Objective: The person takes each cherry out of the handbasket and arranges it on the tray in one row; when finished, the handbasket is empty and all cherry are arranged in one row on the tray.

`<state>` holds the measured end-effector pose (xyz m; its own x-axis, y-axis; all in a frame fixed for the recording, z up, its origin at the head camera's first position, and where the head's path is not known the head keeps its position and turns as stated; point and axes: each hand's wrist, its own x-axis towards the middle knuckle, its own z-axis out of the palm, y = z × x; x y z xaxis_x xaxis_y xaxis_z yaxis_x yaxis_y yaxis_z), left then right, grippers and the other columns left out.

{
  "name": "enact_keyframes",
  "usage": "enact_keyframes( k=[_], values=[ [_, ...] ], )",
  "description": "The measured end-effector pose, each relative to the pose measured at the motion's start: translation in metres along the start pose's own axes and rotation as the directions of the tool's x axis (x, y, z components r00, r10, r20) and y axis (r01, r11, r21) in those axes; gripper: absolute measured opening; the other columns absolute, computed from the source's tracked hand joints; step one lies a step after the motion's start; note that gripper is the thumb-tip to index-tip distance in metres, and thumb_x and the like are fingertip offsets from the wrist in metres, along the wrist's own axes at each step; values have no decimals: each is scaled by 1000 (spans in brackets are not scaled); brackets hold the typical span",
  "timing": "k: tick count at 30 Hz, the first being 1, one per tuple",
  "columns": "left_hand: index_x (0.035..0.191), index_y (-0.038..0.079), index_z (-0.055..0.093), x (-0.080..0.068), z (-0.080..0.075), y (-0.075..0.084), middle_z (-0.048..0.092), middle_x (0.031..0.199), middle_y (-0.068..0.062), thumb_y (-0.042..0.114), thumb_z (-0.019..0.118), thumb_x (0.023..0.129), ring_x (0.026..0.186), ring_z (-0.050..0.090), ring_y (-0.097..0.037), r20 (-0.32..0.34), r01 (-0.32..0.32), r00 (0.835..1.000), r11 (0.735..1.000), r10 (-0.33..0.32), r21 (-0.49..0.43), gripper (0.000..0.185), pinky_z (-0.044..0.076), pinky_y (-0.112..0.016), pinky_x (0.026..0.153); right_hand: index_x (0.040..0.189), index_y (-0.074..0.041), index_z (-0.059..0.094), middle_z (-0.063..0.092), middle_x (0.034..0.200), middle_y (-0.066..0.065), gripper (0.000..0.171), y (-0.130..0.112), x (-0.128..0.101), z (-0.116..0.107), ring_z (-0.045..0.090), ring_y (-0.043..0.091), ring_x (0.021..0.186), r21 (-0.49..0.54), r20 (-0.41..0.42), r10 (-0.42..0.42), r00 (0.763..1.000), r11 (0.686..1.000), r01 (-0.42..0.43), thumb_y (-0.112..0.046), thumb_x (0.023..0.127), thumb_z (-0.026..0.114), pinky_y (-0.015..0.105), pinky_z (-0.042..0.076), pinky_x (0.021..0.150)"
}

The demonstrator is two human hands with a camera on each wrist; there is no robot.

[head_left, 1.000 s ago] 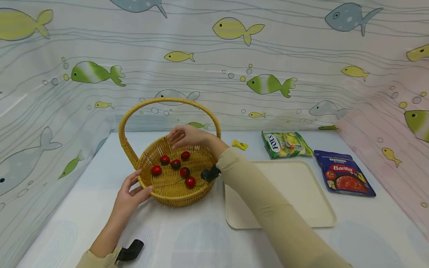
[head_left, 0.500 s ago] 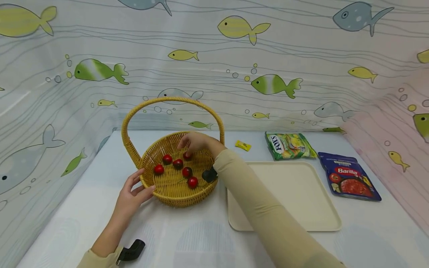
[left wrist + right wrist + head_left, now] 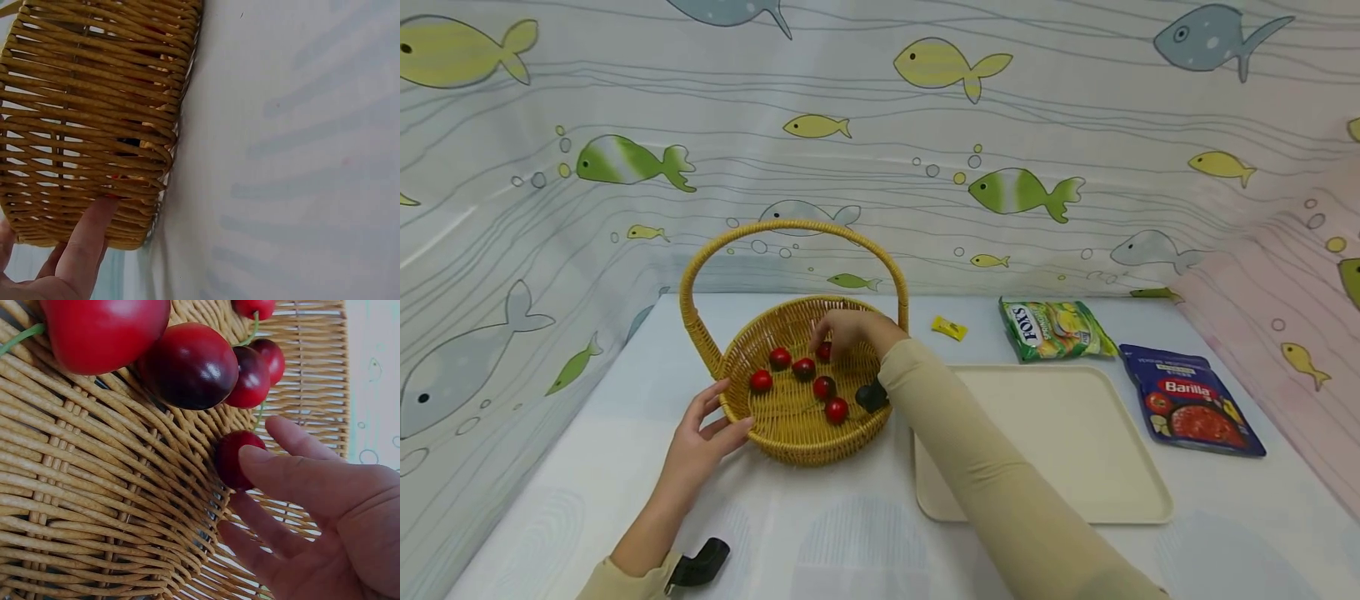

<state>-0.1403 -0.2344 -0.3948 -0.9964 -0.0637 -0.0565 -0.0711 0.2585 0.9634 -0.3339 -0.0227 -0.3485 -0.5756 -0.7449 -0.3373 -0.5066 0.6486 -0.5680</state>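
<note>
A yellow-brown wicker basket with a tall arched handle stands on the table, several red cherries inside. At its near left side my left hand holds the wall, with thumb and forefinger apart at the rim. In the left wrist view a finger presses the outer weave. My right hand reaches down into the back of the basket. Its thumb lies on a dark red cherry, with the fingers bent behind and below it. Other cherries lie close by, some with green stems.
To the basket's right lies a cream tray, partly under my right sleeve. Behind it are a small yellow packet and a green Fox's bag. A blue Barilla pouch lies at the far right. Fish-printed cloth surrounds the table.
My right hand has come down from above the basket's back to a cherry inside, its fingers closing round it. My left hand keeps its place on the basket. The head view has shifted slightly.
</note>
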Motion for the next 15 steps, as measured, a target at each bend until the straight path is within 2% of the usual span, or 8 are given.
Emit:
enact_keyframes(
  k=[6, 10, 12, 15],
  values=[
    [148, 15, 19, 1, 0, 0, 18, 146, -21, 22, 64, 90, 126, 37, -36, 2, 6, 1000, 1000, -6, -10, 74, 50, -19, 78, 113, -10, 67, 61, 116, 4, 31, -1, -2, 1, 54, 18, 109, -37, 58, 32, 998, 999, -30, 2, 85, 64, 24, 49, 82],
    [148, 15, 19, 2, 0, 0, 18, 146, -21, 23, 64, 89, 126, 37, -36, 7, 7, 1000, 1000, -7, -11, 75, 50, -21, 79, 109, -9, 68, 64, 107, 1, 28, -2, -3, 0, 58, 15, 100, -18, 71, 51, 996, 999, -50, 0, 82, 69, 23, 49, 79],
    [148, 15, 18, 2, -1, 0, 18, 146, -22, 23, 64, 89, 126, 37, -37, 11, 12, 1000, 1000, -11, -6, 76, 50, -22, 80, 107, -8, 69, 65, 103, 1, 28, -5, -4, -1, 59, 14, 96, -11, 65, 36, 997, 999, -36, -2, 81, 71, 23, 50, 77],
    [149, 15, 17, 1, -3, 0, 17, 146, -22, 23, 64, 90, 126, 37, -37, 11, 16, 1000, 1000, -16, 3, 76, 51, -22, 80, 106, -7, 69, 65, 99, 1, 26, -14, -6, -3, 59, 13, 91, -30, 37, -35, 999, 999, 36, -5, 80, 73, 22, 50, 74]
  ],
)
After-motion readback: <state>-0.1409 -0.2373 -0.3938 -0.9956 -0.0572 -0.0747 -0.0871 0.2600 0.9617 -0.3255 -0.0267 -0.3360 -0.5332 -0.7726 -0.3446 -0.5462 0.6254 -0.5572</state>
